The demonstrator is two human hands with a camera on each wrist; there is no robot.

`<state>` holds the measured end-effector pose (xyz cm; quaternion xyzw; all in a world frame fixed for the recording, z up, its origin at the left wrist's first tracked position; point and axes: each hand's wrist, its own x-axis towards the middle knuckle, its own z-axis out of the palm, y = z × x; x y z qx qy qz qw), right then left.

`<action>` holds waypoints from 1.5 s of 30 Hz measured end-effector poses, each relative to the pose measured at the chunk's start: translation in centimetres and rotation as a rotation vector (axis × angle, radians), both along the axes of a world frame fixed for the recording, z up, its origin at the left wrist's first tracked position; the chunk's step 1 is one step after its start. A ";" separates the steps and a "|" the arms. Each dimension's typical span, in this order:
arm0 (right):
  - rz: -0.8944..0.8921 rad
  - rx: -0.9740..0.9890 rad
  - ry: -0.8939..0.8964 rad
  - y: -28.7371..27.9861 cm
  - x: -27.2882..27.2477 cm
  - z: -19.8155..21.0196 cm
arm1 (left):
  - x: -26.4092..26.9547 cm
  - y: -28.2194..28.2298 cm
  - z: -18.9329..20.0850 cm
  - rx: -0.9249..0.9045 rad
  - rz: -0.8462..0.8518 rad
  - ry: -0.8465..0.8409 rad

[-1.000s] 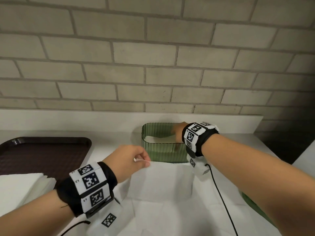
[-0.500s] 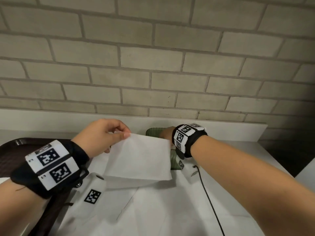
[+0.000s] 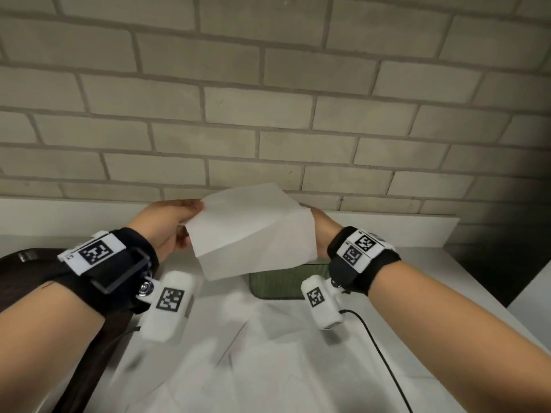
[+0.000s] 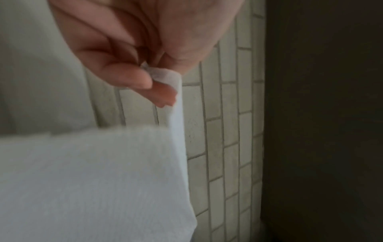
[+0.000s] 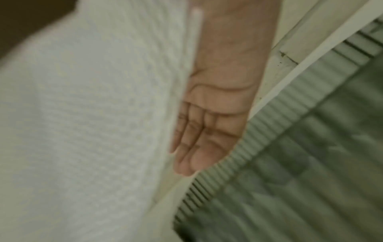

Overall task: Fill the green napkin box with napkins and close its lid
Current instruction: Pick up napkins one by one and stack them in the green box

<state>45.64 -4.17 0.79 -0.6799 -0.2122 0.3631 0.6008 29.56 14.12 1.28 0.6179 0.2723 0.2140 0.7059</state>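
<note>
My left hand (image 3: 198, 208) pinches the top left corner of a white napkin (image 3: 253, 234) between thumb and fingers; the left wrist view shows the pinch (image 4: 157, 77) and the sheet (image 4: 93, 180) hanging below. The napkin hangs in the air over the green ribbed napkin box (image 3: 286, 281), which hides most of it. My right hand (image 3: 317, 225) is at the napkin's right edge, largely hidden behind it. In the right wrist view its fingers (image 5: 192, 147) lie straight beside the napkin (image 5: 93, 114), above the box's rim (image 5: 269, 147). I see no lid.
A dark brown tray (image 3: 26, 263) lies at the left. Loose white napkins (image 3: 268, 368) are spread on the white counter in front of the box. A black cable (image 3: 384, 353) runs along my right arm. A brick wall and white ledge (image 3: 387, 225) stand close behind.
My left hand has lifted a napkin off the counter pile, up and right over the box. My right hand has risen out of the box to the napkin's right edge.
</note>
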 end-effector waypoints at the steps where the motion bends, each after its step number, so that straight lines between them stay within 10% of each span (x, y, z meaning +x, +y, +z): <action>1: 0.007 0.039 0.027 -0.5 -0.3 0.5 | 0.2 0.2 0.0 -0.036 -0.018 -0.001; 6: -0.198 -0.199 -0.373 -4.3 1.3 2.0 | 0.9 0.7 0.4 -0.156 -0.119 0.020; 15: 0.171 -0.147 0.189 -6.4 -1.1 3.6 | 1.0 -2.6 2.0 -0.082 -0.197 -0.031; 23: 0.166 -0.084 0.220 -4.1 -0.4 3.7 | -0.8 -3.7 2.1 0.227 -0.300 0.109; 34: 0.104 -0.169 -0.096 -2.5 1.3 4.2 | -2.8 -3.8 -6.3 0.199 -0.228 0.504; 40: -0.021 -0.197 -0.207 -2.1 4.7 3.9 | -3.2 -7.2 -10.9 0.794 -0.590 0.709; 45: -0.053 -0.334 -0.236 -1.9 6.7 1.7 | -2.7 -8.8 -10.8 0.924 -0.674 0.699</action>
